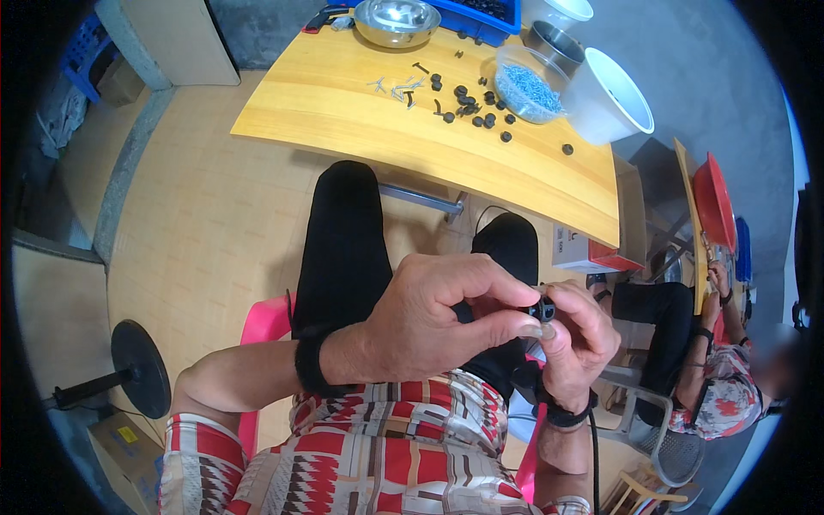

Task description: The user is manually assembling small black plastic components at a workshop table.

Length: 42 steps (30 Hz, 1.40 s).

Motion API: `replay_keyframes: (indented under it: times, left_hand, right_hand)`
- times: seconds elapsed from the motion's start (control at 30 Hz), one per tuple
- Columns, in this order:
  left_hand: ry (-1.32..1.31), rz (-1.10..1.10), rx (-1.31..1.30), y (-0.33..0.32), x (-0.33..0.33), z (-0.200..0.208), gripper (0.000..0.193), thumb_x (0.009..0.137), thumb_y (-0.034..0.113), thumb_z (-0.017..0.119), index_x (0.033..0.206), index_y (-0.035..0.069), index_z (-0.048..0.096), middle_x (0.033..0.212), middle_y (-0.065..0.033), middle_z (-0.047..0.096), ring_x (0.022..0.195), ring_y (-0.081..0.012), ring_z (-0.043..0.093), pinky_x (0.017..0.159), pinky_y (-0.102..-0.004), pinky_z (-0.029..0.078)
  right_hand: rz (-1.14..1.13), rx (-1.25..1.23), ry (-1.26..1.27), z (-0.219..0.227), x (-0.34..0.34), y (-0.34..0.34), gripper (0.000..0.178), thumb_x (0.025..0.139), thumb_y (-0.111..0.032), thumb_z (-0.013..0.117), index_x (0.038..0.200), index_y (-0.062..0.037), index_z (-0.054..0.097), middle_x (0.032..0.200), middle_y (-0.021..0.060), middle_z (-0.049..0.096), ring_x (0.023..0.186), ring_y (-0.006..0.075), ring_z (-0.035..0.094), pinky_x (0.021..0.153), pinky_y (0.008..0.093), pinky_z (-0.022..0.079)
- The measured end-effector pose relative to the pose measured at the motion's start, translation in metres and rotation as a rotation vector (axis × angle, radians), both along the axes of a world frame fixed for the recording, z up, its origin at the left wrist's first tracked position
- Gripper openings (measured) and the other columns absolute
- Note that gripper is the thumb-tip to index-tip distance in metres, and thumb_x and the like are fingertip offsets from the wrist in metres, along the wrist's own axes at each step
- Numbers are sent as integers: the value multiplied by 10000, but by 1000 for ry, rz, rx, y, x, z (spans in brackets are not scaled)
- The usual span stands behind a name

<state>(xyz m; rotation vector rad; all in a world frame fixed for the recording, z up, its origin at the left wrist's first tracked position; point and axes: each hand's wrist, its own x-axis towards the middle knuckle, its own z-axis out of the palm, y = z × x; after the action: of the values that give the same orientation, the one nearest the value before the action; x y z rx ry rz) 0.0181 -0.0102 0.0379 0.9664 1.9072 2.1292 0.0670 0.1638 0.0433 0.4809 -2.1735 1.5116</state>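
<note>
My left hand (429, 322) and my right hand (579, 339) meet above my lap, fingertips pinched together on a small black round part (542, 307). Both hands touch the part; which one bears it more I cannot tell. Black bands sit on both wrists. On the wooden table (343, 120) ahead lie several more small black parts (468, 101) and a few small metal pieces (399, 88). A clear tub of bluish screws (525, 86) stands beside them.
A steel bowl (396, 21), a blue bin (485, 19), a white bucket (608, 94) and a metal can (554, 43) crowd the table's far end. I sit on a pink chair (266, 319). Another person (712, 378) sits at right near a red basin (714, 202). A fan base (142, 367) stands left.
</note>
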Motion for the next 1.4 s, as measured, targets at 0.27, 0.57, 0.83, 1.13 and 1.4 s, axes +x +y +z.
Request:
replay_keyframes:
  times: [0.27,0.57,0.83,1.13,1.4]
  left_hand:
    - [-9,18,1,0,1,-1,207,707,60,713,893,36,625,810,-67,648,682,-74,600,571,-188,450]
    - [-15,20,11,1,1,-1,207,705,54,711,893,35,629,812,-74,652,693,-93,616,572,-193,457]
    - [-252,-8,22,3,5,-1,197,751,51,669,933,-3,616,820,-80,638,710,-99,607,608,-199,476]
    - [-905,-171,273,11,1,-22,201,819,80,600,999,-7,576,893,-97,611,796,-129,602,695,-238,512]
    - [-1100,-168,311,13,1,-24,177,832,106,588,974,1,593,900,-83,610,793,-130,600,684,-239,518]
  right_hand:
    - [-26,-59,-23,-5,0,0,263,771,-156,657,929,47,601,801,133,618,655,152,532,590,249,431]
    - [-2,-31,-22,-2,0,0,257,775,-149,650,930,50,603,808,146,621,675,174,555,600,261,444]
    - [-54,229,85,-1,1,0,300,737,-55,644,1021,32,600,874,168,605,708,208,585,612,278,470]
    - [-196,470,107,-6,0,-12,476,630,71,678,1091,9,572,857,138,589,670,202,577,574,275,467]
    - [-215,550,183,-14,-7,-7,426,631,38,703,1038,17,581,785,136,584,655,252,569,558,307,467]
